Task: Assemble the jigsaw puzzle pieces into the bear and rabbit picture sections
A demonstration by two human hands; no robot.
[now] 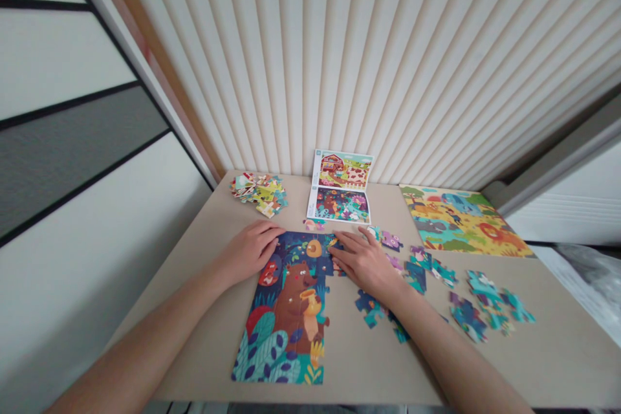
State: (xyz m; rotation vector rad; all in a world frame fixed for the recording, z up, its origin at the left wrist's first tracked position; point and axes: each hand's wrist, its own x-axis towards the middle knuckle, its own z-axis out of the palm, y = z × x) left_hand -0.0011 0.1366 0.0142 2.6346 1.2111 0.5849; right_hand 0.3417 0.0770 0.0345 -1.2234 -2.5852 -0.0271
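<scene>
A partly assembled jigsaw puzzle (298, 310) with a brown bear and a honey pot lies flat on the table. My left hand (250, 251) rests at its upper left edge, fingers stretched out and touching the border. At the upper right corner, my right hand (365, 262) lies with its fingers spread, fingertips on a dark blue puzzle piece (338, 268) that they partly cover. Loose pieces lie around that hand, among them a purple puzzle piece (391, 240) and a blue-and-teal puzzle piece (369, 306). More are partly hidden under my right forearm.
A folded picture leaflet (340, 188) stands at the back against the pleated wall (291, 65). A heap of loose pieces (261, 193) sits back left. Back right lies a finished animal puzzle (460, 221). Several dark pieces (468, 317) are scattered on the right of the table (378, 365).
</scene>
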